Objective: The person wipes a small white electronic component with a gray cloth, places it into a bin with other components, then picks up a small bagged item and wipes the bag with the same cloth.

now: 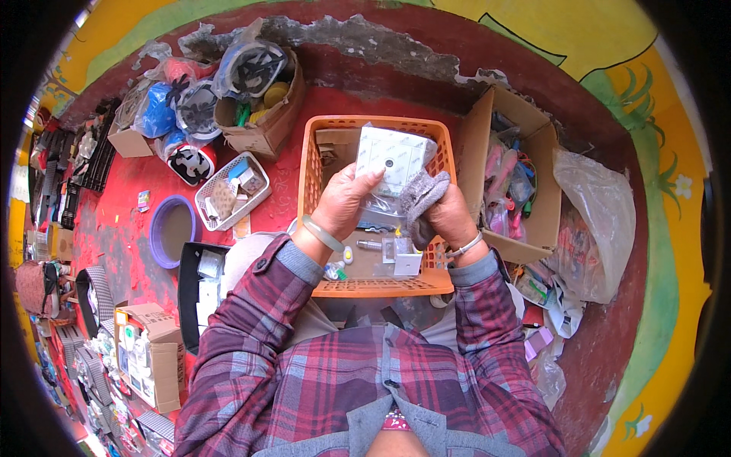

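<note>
Over the orange plastic basket (310, 164), my left hand (340, 202) pinches a flat white square packet (387, 156) with a small dark round spot, thumb on its face. Clear plastic wraps the packet or hangs beneath it. A crumpled grey knit cloth (422, 196) is gripped in my right hand (454, 215), close against the packet's right edge. Inside the basket below lie small items, among them a white square piece (407, 264) and a small white and yellow oval item (348, 254). The packet and my hands hide part of the basket's inside.
A cardboard box (545, 183) of colourful items stands right of the basket, beside a large clear plastic bag (594, 221). To the left are a white basket (233, 190), a purple basin (173, 231), a black box (202, 305) and another filled carton (266, 137).
</note>
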A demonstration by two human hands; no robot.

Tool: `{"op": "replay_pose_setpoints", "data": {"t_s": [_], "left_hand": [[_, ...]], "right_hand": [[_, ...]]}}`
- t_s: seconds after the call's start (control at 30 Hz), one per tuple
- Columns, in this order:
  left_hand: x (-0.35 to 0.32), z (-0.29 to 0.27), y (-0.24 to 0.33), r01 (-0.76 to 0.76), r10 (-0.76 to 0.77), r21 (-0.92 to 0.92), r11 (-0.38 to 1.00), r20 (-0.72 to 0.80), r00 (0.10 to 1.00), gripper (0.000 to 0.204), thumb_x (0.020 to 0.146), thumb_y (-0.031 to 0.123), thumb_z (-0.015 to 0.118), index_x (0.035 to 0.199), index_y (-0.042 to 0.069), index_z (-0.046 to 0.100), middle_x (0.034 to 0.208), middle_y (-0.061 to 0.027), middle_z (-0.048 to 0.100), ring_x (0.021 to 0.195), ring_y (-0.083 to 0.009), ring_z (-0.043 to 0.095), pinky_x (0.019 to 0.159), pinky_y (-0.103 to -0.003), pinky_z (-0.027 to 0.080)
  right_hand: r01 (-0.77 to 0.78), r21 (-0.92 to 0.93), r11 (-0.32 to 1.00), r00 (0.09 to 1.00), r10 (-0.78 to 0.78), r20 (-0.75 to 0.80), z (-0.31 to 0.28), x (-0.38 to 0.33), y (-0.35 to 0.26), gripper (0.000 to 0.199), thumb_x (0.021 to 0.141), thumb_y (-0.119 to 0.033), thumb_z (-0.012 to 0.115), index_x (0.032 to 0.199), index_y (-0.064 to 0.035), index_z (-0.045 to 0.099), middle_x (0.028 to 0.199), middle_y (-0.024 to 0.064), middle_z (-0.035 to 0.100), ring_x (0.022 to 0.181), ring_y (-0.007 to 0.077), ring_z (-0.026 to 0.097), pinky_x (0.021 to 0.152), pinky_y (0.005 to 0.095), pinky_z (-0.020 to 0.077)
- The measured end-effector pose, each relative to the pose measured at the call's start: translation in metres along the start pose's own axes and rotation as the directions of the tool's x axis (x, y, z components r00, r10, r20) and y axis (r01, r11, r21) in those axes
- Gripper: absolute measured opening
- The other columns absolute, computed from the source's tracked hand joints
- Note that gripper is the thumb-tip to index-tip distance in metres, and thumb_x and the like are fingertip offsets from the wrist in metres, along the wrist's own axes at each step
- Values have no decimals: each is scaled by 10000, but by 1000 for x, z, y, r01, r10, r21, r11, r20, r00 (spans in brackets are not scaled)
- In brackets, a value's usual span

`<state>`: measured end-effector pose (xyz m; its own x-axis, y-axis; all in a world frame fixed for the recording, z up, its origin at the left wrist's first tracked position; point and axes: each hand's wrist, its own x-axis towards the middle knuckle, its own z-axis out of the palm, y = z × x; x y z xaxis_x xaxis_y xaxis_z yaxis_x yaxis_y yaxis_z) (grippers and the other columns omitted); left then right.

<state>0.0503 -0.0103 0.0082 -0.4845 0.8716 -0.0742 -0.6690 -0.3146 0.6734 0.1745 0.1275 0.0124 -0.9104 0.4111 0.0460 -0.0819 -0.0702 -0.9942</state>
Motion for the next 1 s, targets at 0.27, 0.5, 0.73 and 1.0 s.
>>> {"op": "replay_pose_setpoints", "data": {"t_s": [0.27,0.5,0.73,1.0], "left_hand": [[-1,1,1,25,-24,-7,1000,27,999,331,863,120,582,1141,-50,519,1075,-102,602,955,-174,588,864,-302,455],[-2,-4,5,34,-33,-26,999,14,999,301,870,130,577,1107,-49,530,1041,-100,615,946,-174,592,854,-301,460],[6,-24,37,-209,199,-47,977,-159,967,324,894,192,542,1138,-18,507,1036,-128,614,909,-240,618,831,-393,500],[-2,-7,8,-127,115,332,935,56,992,296,856,168,625,1089,-8,573,990,-26,620,861,-88,569,767,-250,475]], "right_hand": [[47,-38,998,996,-44,76,-15,-5,0,142,814,-60,637,944,-4,633,881,18,637,812,103,578,718,253,475],[-38,99,994,999,37,6,-10,-5,-5,141,797,-42,641,925,15,634,877,23,636,785,99,577,690,259,478],[79,664,743,996,-33,-81,-67,3,3,335,874,-380,555,1028,-84,532,946,55,616,856,201,613,780,333,510],[75,483,872,997,-52,-61,-23,5,-7,511,834,-296,632,1240,-34,467,1073,36,572,969,148,543,854,305,457]]}}
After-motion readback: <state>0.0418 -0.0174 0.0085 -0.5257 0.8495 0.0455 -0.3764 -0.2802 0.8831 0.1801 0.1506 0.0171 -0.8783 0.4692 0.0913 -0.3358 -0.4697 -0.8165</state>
